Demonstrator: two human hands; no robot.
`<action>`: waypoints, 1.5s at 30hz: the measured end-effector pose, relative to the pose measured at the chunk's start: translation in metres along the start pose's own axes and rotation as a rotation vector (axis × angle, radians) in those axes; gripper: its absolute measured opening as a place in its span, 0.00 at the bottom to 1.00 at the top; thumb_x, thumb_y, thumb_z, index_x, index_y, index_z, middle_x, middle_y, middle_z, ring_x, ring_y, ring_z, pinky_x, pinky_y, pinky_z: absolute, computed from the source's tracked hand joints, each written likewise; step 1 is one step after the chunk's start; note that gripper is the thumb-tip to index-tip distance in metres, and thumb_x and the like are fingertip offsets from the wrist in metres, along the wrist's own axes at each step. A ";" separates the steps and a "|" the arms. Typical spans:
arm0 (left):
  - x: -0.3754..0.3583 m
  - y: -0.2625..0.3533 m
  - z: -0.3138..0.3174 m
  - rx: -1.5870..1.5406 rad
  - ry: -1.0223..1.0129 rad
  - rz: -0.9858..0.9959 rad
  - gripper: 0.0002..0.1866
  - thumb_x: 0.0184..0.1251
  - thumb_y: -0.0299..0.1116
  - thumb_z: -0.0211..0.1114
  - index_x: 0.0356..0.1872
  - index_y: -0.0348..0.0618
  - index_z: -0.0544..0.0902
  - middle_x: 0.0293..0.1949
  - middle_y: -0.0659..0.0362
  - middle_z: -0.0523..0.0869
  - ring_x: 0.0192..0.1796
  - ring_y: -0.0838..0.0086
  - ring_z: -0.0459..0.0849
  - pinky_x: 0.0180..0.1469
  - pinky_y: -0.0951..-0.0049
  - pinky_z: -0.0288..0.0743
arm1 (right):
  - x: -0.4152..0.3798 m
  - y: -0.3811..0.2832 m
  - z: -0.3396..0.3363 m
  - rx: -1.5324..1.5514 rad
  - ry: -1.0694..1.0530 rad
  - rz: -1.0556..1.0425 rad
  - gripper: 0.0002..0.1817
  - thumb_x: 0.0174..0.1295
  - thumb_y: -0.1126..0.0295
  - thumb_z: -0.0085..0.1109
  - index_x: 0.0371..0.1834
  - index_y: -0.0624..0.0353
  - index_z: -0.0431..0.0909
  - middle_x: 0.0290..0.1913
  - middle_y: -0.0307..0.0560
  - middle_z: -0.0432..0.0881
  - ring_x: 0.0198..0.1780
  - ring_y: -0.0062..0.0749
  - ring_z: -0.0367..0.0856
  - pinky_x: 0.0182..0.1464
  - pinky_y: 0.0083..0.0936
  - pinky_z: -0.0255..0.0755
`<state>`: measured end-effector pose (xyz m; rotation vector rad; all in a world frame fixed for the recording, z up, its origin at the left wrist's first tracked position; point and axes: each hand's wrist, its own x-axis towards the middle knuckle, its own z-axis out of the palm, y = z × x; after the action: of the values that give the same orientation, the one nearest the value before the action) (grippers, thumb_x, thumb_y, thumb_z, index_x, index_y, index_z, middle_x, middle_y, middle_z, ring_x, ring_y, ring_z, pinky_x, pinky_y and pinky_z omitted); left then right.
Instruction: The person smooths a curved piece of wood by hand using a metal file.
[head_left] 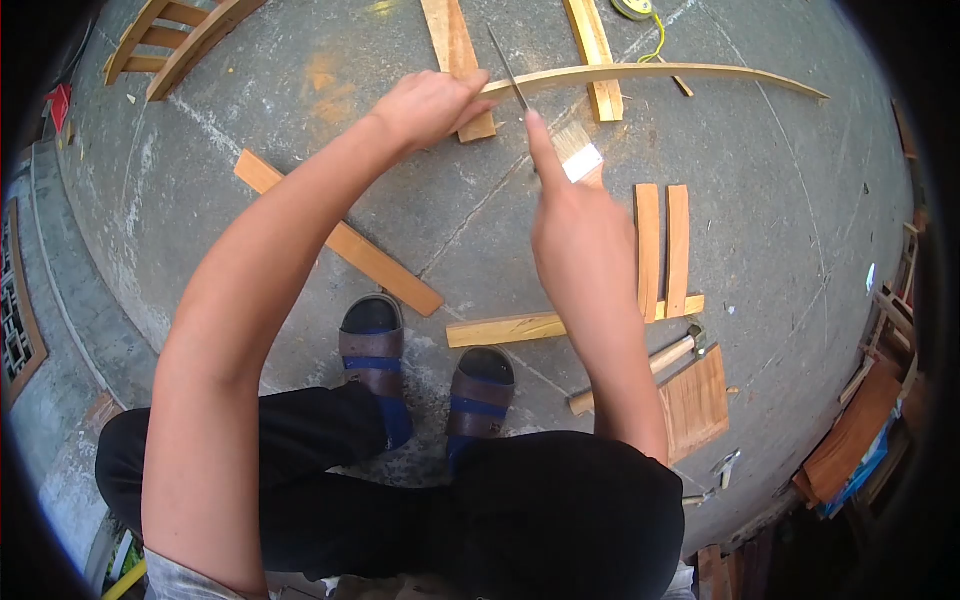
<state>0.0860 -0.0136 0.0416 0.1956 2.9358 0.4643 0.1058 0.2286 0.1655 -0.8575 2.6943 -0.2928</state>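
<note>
My left hand (430,108) is closed around one end of a long, thin wooden strip (660,70), pressing it near a wooden board (455,45) on the ground. The strip bows away to the right. In my right hand (583,225) is what looks like a hand saw (508,68), its narrow blade seen nearly edge-on and crossing the strip just right of my left hand. My index finger stretches along the blade; the handle is hidden under my palm. A flat paintbrush (582,160) with pale bristles shows just beyond my right knuckles, partly covered.
On the concrete lie a second board (597,70), a tape measure (632,8), two short slats (662,240), a longer slat (375,262), a hammer (650,362) and a wood panel (697,400). A curved wooden frame (180,45) stands upper left. Wood pieces (850,440) pile at right.
</note>
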 end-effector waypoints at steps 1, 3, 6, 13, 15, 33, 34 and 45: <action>-0.001 -0.002 -0.001 0.006 0.011 0.001 0.20 0.86 0.52 0.57 0.52 0.42 0.75 0.29 0.42 0.89 0.38 0.41 0.90 0.40 0.43 0.84 | 0.016 0.002 0.012 0.016 0.025 0.008 0.42 0.64 0.79 0.57 0.86 0.49 0.65 0.25 0.58 0.85 0.27 0.52 0.89 0.33 0.47 0.81; -0.001 -0.004 -0.004 0.002 -0.002 0.007 0.20 0.86 0.52 0.57 0.52 0.43 0.75 0.29 0.42 0.89 0.38 0.41 0.90 0.40 0.43 0.84 | 0.021 0.002 0.016 0.028 0.038 -0.004 0.42 0.64 0.80 0.57 0.86 0.49 0.65 0.24 0.58 0.85 0.28 0.52 0.89 0.33 0.47 0.81; 0.000 0.004 -0.009 0.013 -0.046 -0.002 0.20 0.86 0.52 0.57 0.52 0.43 0.75 0.30 0.42 0.89 0.39 0.41 0.90 0.41 0.43 0.84 | -0.005 0.007 -0.007 -0.011 -0.026 -0.025 0.42 0.64 0.80 0.57 0.86 0.52 0.65 0.24 0.57 0.85 0.28 0.52 0.88 0.33 0.46 0.81; 0.002 -0.006 -0.008 0.016 -0.027 0.019 0.22 0.86 0.54 0.56 0.52 0.43 0.76 0.30 0.42 0.89 0.38 0.42 0.91 0.41 0.45 0.85 | 0.007 0.001 0.012 0.013 0.028 -0.023 0.43 0.64 0.80 0.58 0.87 0.50 0.64 0.26 0.56 0.85 0.27 0.50 0.87 0.33 0.45 0.81; 0.002 -0.006 -0.008 0.007 -0.044 0.008 0.22 0.86 0.54 0.56 0.52 0.42 0.76 0.30 0.42 0.89 0.38 0.42 0.91 0.41 0.45 0.85 | 0.001 0.001 0.011 0.018 0.010 -0.026 0.44 0.63 0.80 0.58 0.87 0.50 0.63 0.26 0.55 0.85 0.27 0.50 0.87 0.33 0.45 0.80; 0.004 -0.012 -0.003 -0.012 -0.036 0.022 0.24 0.86 0.56 0.57 0.56 0.42 0.78 0.29 0.42 0.89 0.37 0.43 0.91 0.41 0.45 0.85 | 0.007 0.006 0.029 0.017 0.047 -0.006 0.43 0.73 0.80 0.55 0.90 0.36 0.58 0.25 0.55 0.81 0.26 0.49 0.82 0.31 0.46 0.73; 0.004 -0.013 -0.004 -0.026 -0.024 0.037 0.24 0.86 0.56 0.57 0.56 0.42 0.78 0.28 0.42 0.89 0.37 0.43 0.91 0.40 0.46 0.85 | 0.004 0.007 0.032 0.012 0.045 0.001 0.43 0.73 0.80 0.55 0.90 0.36 0.58 0.25 0.55 0.81 0.25 0.48 0.82 0.31 0.45 0.73; 0.007 -0.019 -0.003 -0.030 -0.011 0.050 0.27 0.85 0.57 0.57 0.56 0.39 0.80 0.28 0.42 0.88 0.37 0.43 0.91 0.39 0.47 0.85 | 0.009 0.011 0.067 0.141 0.064 0.028 0.52 0.65 0.81 0.58 0.92 0.37 0.50 0.30 0.58 0.84 0.28 0.57 0.86 0.31 0.49 0.78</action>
<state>0.0769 -0.0318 0.0375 0.2676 2.9169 0.5120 0.1158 0.2252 0.0981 -0.7809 2.7031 -0.5053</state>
